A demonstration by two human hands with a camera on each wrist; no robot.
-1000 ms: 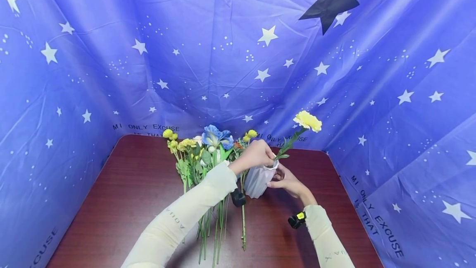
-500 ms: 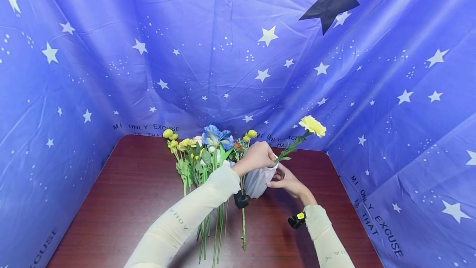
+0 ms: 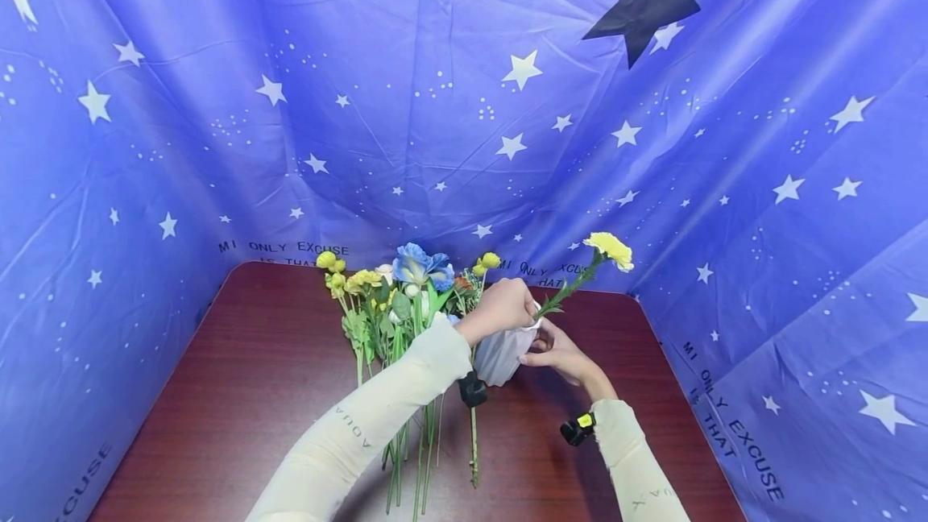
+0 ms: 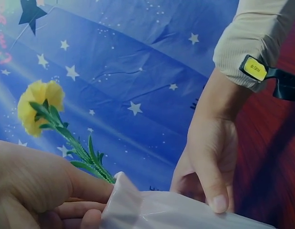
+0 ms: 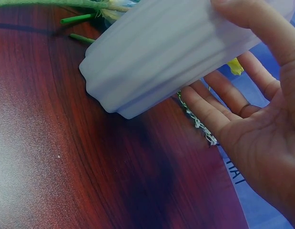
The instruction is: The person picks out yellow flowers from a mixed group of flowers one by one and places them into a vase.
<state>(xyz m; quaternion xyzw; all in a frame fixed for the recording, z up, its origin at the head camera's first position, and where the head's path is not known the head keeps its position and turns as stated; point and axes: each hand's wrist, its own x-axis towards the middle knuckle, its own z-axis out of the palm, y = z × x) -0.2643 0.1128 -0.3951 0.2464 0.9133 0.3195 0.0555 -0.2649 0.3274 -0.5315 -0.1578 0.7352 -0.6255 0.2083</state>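
A white ribbed vase point(image 3: 500, 357) leans to the right over the table. My right hand point(image 3: 565, 354) holds it, with the thumb on one side and the fingers point(image 5: 209, 105) around the other. From the vase mouth rises a yellow carnation point(image 3: 611, 250), its leafy green stem slanting up to the right. At the rim, my left hand point(image 3: 500, 308) has curled fingers where the stem enters, and it seems to pinch the stem; the fingertips are partly hidden. In the left wrist view, the carnation point(image 4: 41, 107) stands beyond the left hand point(image 4: 37, 191).
Left of the vase lie several flowers, among them a blue iris-like bloom point(image 3: 424, 266) and yellow blooms point(image 3: 365, 280), with long green stems point(image 3: 395, 466) pointing forward. Starry blue cloth point(image 3: 406, 103) encloses the dark red wooden table point(image 3: 217, 393).
The carnation has shifted right and sunk slightly into the vase. My left hand has moved a little to the right with it, while my right hand and the vase have barely moved.
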